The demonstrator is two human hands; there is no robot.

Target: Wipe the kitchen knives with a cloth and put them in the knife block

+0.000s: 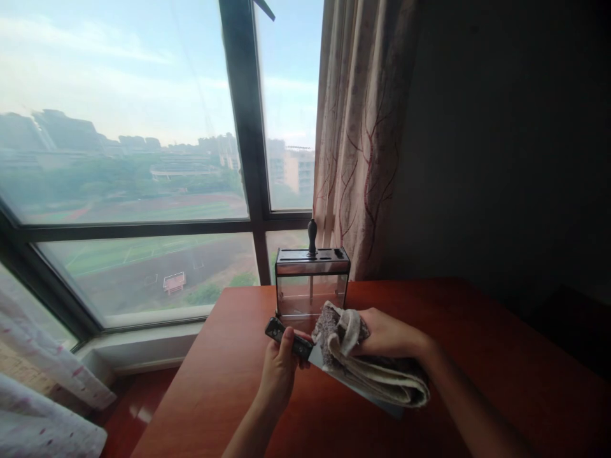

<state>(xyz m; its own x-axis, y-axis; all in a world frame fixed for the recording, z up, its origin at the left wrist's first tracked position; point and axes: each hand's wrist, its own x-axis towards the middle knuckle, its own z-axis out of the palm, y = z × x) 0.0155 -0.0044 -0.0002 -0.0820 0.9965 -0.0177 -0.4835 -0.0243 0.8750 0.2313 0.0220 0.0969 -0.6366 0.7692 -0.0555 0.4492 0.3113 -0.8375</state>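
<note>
My left hand (280,366) is closed around the black handle of a kitchen knife (380,402), its wide blade pointing right and toward me. In my right hand (384,334) is a folded grey and cream cloth (353,350), wrapped over the blade near the handle. The cloth's loose folds hang along the blade and hide most of it. Just beyond my hands a clear knife block (312,296) with a dark slotted top stands on the table. One dark-handled tool (312,236) stands upright in its top.
The reddish-brown wooden table (229,356) spreads under my hands. Large windows (143,191) with dark frames are on the left. A patterned curtain (363,127) hangs behind the knife block, and another curtain (48,407) is at lower left.
</note>
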